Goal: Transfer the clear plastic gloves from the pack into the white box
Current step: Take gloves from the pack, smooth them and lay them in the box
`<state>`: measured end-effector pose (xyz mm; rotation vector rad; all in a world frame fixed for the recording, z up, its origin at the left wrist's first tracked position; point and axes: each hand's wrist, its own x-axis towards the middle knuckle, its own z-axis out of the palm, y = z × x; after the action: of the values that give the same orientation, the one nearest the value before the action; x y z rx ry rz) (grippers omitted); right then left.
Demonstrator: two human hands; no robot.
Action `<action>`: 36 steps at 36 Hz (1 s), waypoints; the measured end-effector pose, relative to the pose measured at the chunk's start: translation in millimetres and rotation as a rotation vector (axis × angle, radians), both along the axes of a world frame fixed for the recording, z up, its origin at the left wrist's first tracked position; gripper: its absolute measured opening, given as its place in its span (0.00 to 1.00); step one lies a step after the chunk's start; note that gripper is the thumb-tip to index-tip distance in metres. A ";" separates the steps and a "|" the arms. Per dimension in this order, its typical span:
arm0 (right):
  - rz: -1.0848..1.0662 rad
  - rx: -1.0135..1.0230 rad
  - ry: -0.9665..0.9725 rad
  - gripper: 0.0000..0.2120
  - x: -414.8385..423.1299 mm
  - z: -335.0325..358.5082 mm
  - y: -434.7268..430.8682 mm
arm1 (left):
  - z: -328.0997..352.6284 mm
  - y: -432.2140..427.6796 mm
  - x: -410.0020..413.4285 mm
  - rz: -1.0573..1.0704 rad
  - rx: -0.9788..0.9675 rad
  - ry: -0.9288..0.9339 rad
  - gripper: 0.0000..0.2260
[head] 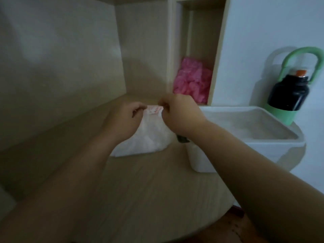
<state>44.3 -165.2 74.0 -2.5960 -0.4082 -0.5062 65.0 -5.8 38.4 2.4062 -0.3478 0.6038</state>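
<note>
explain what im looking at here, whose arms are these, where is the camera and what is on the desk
There is no machine here. One camera sits on a person's head and looks down at their two bare arms. The left hand and the right hand each pinch the red-printed top edge of a pack of clear plastic gloves, perhaps to pull it open. The pack stands on a pale wooden desk. To its right is an open white box, where the gloves should go. Behind the box stands a black bottle with a green handle. A pink plastic bundle sits in a shelf niche behind the hands.
</note>
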 end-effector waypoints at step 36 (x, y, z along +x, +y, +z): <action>-0.043 0.253 0.251 0.39 18.1 -139.8 46.8 | -117.3 37.5 -2.6 0.044 -0.487 -0.022 0.08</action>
<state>62.4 -118.4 -65.8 -2.3869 -0.1901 -0.2236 62.3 31.7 -78.9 1.9450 -0.1353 0.6492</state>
